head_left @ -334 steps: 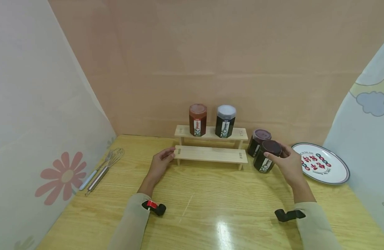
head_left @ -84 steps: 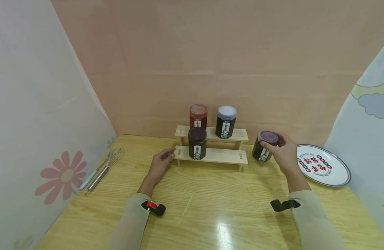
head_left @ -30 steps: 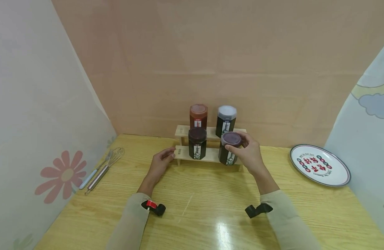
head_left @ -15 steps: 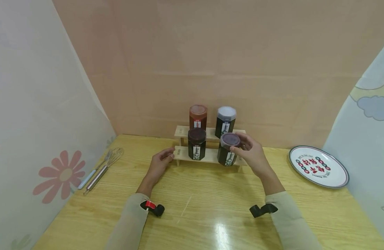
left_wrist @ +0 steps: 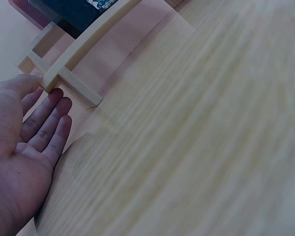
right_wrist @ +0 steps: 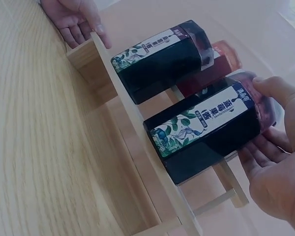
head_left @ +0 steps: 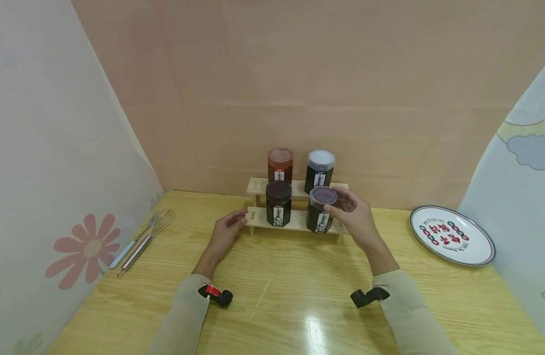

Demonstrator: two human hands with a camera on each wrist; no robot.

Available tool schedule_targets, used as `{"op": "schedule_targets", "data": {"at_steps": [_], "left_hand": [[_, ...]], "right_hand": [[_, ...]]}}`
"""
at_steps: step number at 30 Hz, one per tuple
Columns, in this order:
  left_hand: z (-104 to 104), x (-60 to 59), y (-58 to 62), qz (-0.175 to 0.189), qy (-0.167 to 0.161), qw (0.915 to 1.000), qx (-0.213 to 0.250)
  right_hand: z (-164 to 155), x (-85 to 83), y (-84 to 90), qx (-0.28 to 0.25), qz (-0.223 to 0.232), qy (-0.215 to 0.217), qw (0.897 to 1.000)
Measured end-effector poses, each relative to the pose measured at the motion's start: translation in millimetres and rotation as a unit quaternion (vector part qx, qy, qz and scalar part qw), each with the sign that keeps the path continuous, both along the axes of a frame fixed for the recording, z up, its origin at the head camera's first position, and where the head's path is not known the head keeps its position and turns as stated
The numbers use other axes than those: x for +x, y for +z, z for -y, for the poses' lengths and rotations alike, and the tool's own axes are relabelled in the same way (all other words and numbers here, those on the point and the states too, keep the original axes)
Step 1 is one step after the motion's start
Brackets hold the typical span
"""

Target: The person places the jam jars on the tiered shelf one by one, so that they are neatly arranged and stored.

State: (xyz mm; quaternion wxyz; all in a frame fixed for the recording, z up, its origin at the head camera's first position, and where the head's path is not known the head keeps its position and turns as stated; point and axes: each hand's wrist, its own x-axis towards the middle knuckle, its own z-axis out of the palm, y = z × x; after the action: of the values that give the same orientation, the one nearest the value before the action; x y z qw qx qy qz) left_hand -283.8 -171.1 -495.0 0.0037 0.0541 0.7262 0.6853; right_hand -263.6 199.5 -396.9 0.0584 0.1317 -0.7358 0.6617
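Note:
My right hand (head_left: 358,224) grips the purple-lidded jar (head_left: 317,217) near its lid, thumb in front and fingers behind. The jar's base is at the right part of the lower step of a two-step wooden stand (head_left: 258,217). In the right wrist view, the jar's label (right_wrist: 201,123) faces outward. A dark-lidded jar (head_left: 278,209) stands left of it on the same step. On the upper step, a red-brown jar (head_left: 280,157) and a white-lidded jar (head_left: 321,160) are partly hidden. My left hand (head_left: 225,235) pinches the lower step's left end (left_wrist: 51,81) between thumb and fingers.
A white oval plate (head_left: 467,246) with red print lies at the right. A whisk (head_left: 141,249) and a blue-handled fork (head_left: 126,251) lie on the wooden table (head_left: 237,305) at the left. A fabric backdrop (head_left: 299,98) rises behind the stand.
Since the first frame, the dark-lidded jar has gone onto the lower step. My right hand then carried the purple-lidded jar leftward from the table onto that step, lately nudging it slightly left.

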Motion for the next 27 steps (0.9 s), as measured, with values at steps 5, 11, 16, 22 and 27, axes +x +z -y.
{"op": "schedule_targets", "data": {"at_steps": [5, 11, 16, 22, 27], "left_hand": [[1, 0.6, -0.1, 0.002, 0.003, 1.0000, -0.004], [-2, 0.5, 0.5, 0.000, 0.009, 1.0000, -0.001], [-5, 0.8, 1.7, -0.002, 0.012, 0.9999, -0.004], [-6, 2.1, 2.3, 0.001, 0.012, 0.9999, -0.008], [-8, 2.9, 1.7, -0.002, 0.016, 0.9999, -0.002]], "right_hand": [[7, -1.8, -1.9, 0.004, 0.003, -0.016, 1.000], [12, -1.9, -0.6, 0.010, -0.002, -0.029, 1.000], [11, -2.8, 0.6, 0.016, -0.004, -0.035, 0.999], [11, -4.6, -1.3, 0.012, -0.011, -0.037, 0.999], [10, -4.9, -3.3, 0.018, -0.007, -0.042, 0.999]]}}
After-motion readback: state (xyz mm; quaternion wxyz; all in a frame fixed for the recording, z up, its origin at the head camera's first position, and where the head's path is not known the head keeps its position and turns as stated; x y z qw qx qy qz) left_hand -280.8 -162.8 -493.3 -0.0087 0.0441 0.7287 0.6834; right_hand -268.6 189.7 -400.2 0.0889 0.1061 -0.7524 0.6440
